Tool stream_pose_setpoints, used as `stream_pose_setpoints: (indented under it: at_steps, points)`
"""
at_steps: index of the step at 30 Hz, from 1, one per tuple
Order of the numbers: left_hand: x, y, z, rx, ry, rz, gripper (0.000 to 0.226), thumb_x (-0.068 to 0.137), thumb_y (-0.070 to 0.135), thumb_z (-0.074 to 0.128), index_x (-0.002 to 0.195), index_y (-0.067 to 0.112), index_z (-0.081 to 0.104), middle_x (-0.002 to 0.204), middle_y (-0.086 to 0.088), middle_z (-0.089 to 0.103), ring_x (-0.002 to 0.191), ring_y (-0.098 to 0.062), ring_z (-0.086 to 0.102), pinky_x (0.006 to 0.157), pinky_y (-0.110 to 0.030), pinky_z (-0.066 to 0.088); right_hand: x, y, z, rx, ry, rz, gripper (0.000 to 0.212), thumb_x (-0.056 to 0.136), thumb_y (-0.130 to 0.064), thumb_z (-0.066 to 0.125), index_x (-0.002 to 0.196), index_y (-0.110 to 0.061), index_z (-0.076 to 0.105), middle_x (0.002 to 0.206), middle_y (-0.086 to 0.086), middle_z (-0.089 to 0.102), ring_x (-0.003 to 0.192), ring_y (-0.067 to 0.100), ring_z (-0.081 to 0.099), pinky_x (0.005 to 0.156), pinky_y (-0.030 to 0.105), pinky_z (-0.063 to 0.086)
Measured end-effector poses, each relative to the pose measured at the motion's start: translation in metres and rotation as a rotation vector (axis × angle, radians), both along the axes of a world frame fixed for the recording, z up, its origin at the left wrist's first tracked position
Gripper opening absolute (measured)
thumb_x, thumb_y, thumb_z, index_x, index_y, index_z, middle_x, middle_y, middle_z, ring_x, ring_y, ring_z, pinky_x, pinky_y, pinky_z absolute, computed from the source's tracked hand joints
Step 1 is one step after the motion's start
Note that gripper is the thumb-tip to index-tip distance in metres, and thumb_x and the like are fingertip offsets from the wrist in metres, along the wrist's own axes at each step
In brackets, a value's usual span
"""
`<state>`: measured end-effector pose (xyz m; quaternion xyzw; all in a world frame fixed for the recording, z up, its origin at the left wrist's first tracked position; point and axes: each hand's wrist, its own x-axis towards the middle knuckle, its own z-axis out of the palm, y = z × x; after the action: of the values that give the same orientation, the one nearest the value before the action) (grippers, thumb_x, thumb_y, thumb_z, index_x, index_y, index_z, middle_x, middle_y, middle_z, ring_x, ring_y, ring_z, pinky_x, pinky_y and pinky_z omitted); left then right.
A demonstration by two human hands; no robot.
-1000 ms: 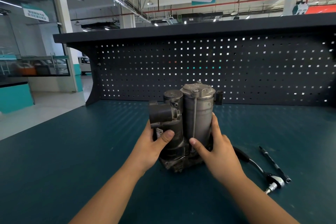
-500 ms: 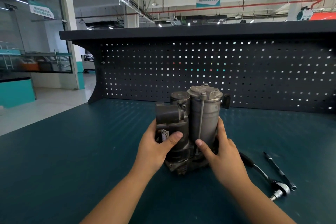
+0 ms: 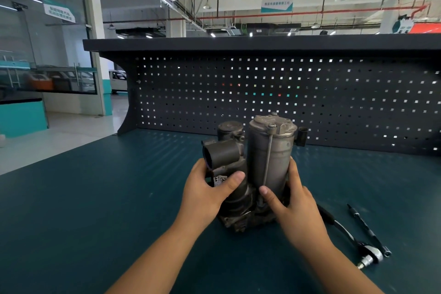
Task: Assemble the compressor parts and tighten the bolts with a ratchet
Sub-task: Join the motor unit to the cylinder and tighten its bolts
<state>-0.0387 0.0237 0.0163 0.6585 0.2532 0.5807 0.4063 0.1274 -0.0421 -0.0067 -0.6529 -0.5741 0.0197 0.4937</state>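
A grey, dirty compressor (image 3: 260, 162) stands upright on the teal bench (image 3: 95, 210), with a tall silver cylinder on its right and a dark motor part with a black tube on its left. A long thin bolt (image 3: 267, 157) runs down the cylinder's front. My left hand (image 3: 207, 191) grips the dark left part, thumb across its front. My right hand (image 3: 293, 207) grips the cylinder's lower right side, thumb at the bolt's lower end. A ratchet (image 3: 353, 238) with a black handle lies on the bench to the right of my right hand.
A slim black extension bar (image 3: 367, 229) lies just right of the ratchet. A dark pegboard wall (image 3: 334, 102) with a shelf on top closes off the back of the bench. The bench's left edge drops to the workshop floor.
The view has shifted a little, so the compressor sits slightly lower and more to the right in the frame. Both hands keep the same grip on it.
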Motion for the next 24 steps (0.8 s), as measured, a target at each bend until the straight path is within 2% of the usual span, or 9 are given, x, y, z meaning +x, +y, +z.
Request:
stream_pose_setpoints:
  at_steps: [4, 8, 11, 13, 15, 18, 20, 22, 24]
  points:
    - [0.000, 0.005, 0.005, -0.075, -0.043, -0.005, 0.058, 0.045, 0.059, 0.070, 0.095, 0.035, 0.057, 0.099, 0.011, 0.064, 0.081, 0.013, 0.060, 0.054, -0.003, 0.044, 0.000, 0.000, -0.001, -0.029, -0.010, -0.022, 0.096, 0.062, -0.081, 0.034, 0.142, -0.051, -0.008, 0.110, -0.003, 0.055, 0.101, 0.011, 0.045, 0.072, 0.031, 0.041]
    - [0.003, 0.012, 0.016, -0.077, 0.074, -0.112, 0.061, 0.057, 0.049, 0.083, 0.106, 0.036, 0.049, 0.093, 0.031, 0.065, 0.086, 0.015, 0.059, 0.064, 0.001, 0.041, 0.001, 0.000, 0.000, -0.044, -0.009, -0.025, 0.097, 0.061, -0.082, 0.033, 0.143, -0.050, -0.008, 0.110, -0.002, 0.055, 0.099, 0.012, 0.046, 0.073, 0.031, 0.042]
    - [0.006, 0.009, 0.020, -0.029, 0.098, -0.063, 0.060, 0.057, 0.059, 0.077, 0.107, 0.040, 0.048, 0.095, 0.037, 0.061, 0.090, 0.019, 0.055, 0.068, 0.003, 0.039, 0.001, 0.000, 0.002, -0.058, -0.012, -0.028, 0.097, 0.061, -0.083, 0.032, 0.142, -0.051, -0.009, 0.108, -0.003, 0.054, 0.094, 0.009, 0.045, 0.069, 0.028, 0.040]
    - [0.006, 0.003, 0.022, -0.011, 0.105, 0.004, 0.069, 0.052, 0.068, 0.065, 0.111, 0.041, 0.042, 0.095, 0.044, 0.057, 0.089, 0.026, 0.050, 0.068, 0.006, 0.036, 0.001, -0.001, 0.003, -0.069, -0.020, -0.039, 0.096, 0.059, -0.084, 0.030, 0.141, -0.053, -0.012, 0.103, -0.005, 0.051, 0.089, 0.007, 0.044, 0.065, 0.026, 0.039]
    - [0.006, -0.002, 0.024, 0.004, 0.115, 0.059, 0.079, 0.050, 0.070, 0.059, 0.118, 0.041, 0.032, 0.096, 0.041, 0.056, 0.088, 0.030, 0.046, 0.066, 0.008, 0.033, 0.001, -0.001, 0.003, -0.072, -0.024, -0.047, 0.098, 0.059, -0.084, 0.028, 0.141, -0.052, -0.013, 0.098, -0.006, 0.049, 0.085, 0.004, 0.043, 0.062, 0.023, 0.038]
    - [0.006, -0.003, 0.025, -0.052, 0.085, 0.049, 0.081, 0.056, 0.061, 0.062, 0.125, 0.043, 0.023, 0.122, 0.021, 0.050, 0.108, 0.008, 0.049, 0.079, -0.003, 0.037, 0.001, -0.001, 0.002, -0.070, -0.015, -0.044, 0.099, 0.058, -0.085, 0.028, 0.141, -0.051, -0.013, 0.095, -0.008, 0.048, 0.083, 0.001, 0.043, 0.061, 0.018, 0.036]
    - [0.008, -0.003, 0.025, -0.090, 0.092, -0.020, 0.078, 0.068, 0.049, 0.064, 0.132, 0.043, 0.019, 0.138, 0.010, 0.039, 0.125, -0.008, 0.041, 0.099, -0.022, 0.037, 0.002, 0.000, 0.002, -0.062, -0.022, -0.041, 0.099, 0.058, -0.085, 0.027, 0.142, -0.051, -0.012, 0.092, -0.012, 0.047, 0.085, 0.003, 0.043, 0.060, 0.018, 0.036]
    - [0.008, -0.006, 0.026, -0.117, 0.148, -0.079, 0.095, 0.071, 0.045, 0.066, 0.143, 0.042, 0.004, 0.147, 0.008, 0.026, 0.134, -0.011, 0.030, 0.112, -0.038, 0.028, 0.002, 0.000, 0.001, -0.054, -0.031, -0.039, 0.099, 0.058, -0.085, 0.027, 0.142, -0.050, -0.012, 0.089, -0.014, 0.045, 0.089, 0.006, 0.044, 0.061, 0.019, 0.037]
    - [0.007, -0.008, 0.028, -0.124, 0.173, -0.134, 0.103, 0.073, 0.041, 0.067, 0.143, 0.045, -0.008, 0.150, 0.010, 0.020, 0.136, -0.010, 0.026, 0.114, -0.041, 0.024, 0.002, 0.000, 0.001, -0.051, -0.029, -0.040, 0.099, 0.058, -0.085, 0.028, 0.142, -0.050, -0.011, 0.090, -0.012, 0.047, 0.090, 0.007, 0.045, 0.062, 0.022, 0.038]
